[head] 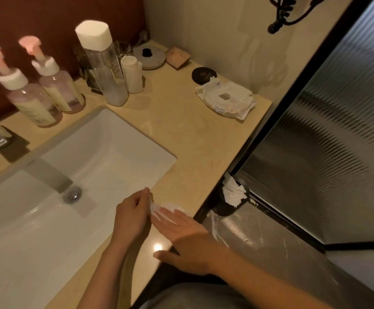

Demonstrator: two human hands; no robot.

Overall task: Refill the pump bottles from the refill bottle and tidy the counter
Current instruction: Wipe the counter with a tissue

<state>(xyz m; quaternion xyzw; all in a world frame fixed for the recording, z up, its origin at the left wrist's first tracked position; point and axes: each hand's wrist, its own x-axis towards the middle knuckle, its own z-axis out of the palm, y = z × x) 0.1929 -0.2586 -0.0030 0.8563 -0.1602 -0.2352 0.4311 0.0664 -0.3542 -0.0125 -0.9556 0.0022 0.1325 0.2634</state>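
Now the left hand (134, 217) pinches a crumpled white tissue (170, 207) by the white rectangular sink's (114, 141) near-right corner, and the right hand (186, 239) presses it flat-fingered onto the beige table (192, 141).

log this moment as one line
phase: tidying | left hand: pinches thin white paper tissue at beige counter edge | right hand: flat on tissue | pink-topped clear pump bottles: upright | tall clear white-capped refill bottle: upright

You have open worktop (181, 134) between the sink (114, 152) and the wipes pack (226, 99); at the back the pump bottles (56, 90) and the tall refill bottle (105, 70) stand close together, and the ribbed glass door (315, 134) walls your right
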